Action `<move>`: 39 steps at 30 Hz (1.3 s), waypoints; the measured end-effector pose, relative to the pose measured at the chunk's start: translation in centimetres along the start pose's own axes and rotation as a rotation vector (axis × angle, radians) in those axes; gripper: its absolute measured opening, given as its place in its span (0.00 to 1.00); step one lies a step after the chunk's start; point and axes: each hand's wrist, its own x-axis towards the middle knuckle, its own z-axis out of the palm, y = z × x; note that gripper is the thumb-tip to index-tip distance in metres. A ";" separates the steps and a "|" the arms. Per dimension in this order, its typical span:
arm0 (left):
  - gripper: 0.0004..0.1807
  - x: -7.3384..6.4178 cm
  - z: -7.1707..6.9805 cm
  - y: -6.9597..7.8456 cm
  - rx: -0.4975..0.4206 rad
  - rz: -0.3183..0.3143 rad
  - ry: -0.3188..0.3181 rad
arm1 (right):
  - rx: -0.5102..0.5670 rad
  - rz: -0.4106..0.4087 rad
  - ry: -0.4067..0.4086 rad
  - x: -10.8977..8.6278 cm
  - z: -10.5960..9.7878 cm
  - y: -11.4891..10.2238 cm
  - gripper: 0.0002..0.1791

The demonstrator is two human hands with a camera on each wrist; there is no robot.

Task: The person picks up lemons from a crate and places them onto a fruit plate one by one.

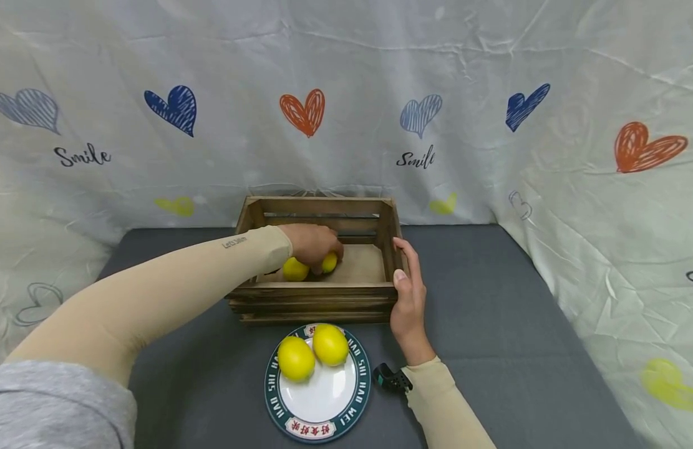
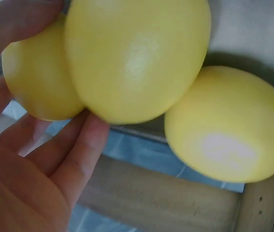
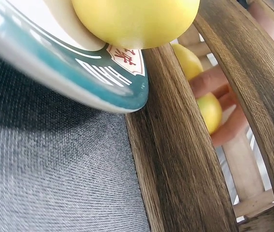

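Note:
My left hand (image 1: 315, 244) reaches down into a slatted wooden crate (image 1: 318, 293) and grips a yellow lemon (image 1: 329, 262). In the left wrist view, the thumb lies over that lemon (image 2: 42, 77) and the fingers curl beneath it. Two more lemons lie beside it there, a large near one (image 2: 139, 58) and another to the right (image 2: 228, 125). The head view shows one loose lemon (image 1: 295, 269) left of the held one, partly behind the hand. My right hand (image 1: 410, 302) holds the crate's right side at the front corner, thumb on the rim.
In front of the crate, a white plate (image 1: 318, 399) with a green lettered rim bears two lemons (image 1: 330, 345). A dark band (image 1: 392, 378) sits at the right wrist. Grey cloth (image 1: 492, 349) covers the table, and a heart-printed curtain (image 1: 346, 56) hangs behind.

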 end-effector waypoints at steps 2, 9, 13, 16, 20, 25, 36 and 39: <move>0.31 -0.4 -0.1 0.0 0.006 0.006 0.018 | 0.003 0.002 -0.002 -0.1 0.2 -0.1 0.33; 0.33 -2.9 -1.2 0.2 -0.003 0.019 0.112 | 0.033 0.004 -0.003 -0.3 0.6 -0.2 0.33; 0.32 -4.9 -1.7 0.8 -0.006 0.039 0.157 | 0.056 -0.004 -0.011 -0.1 0.7 -0.2 0.33; 0.32 -6.3 -2.0 1.5 -0.013 0.037 0.181 | 0.060 -0.011 -0.008 0.1 0.6 -0.2 0.33; 0.33 -8.1 -2.4 2.1 -0.011 0.009 0.206 | 0.062 -0.013 -0.001 0.2 0.5 -0.2 0.33; 0.32 -10.4 -2.9 2.5 -0.004 -0.009 0.260 | 0.068 -0.010 0.000 0.0 0.4 -0.2 0.33; 0.33 -16.3 -2.8 3.6 -0.040 -0.057 0.335 | 0.073 -0.018 0.001 0.2 0.6 -0.3 0.32; 0.33 -17.8 -2.3 4.1 -0.032 -0.059 0.337 | 0.073 -0.011 0.000 0.1 0.6 -0.5 0.32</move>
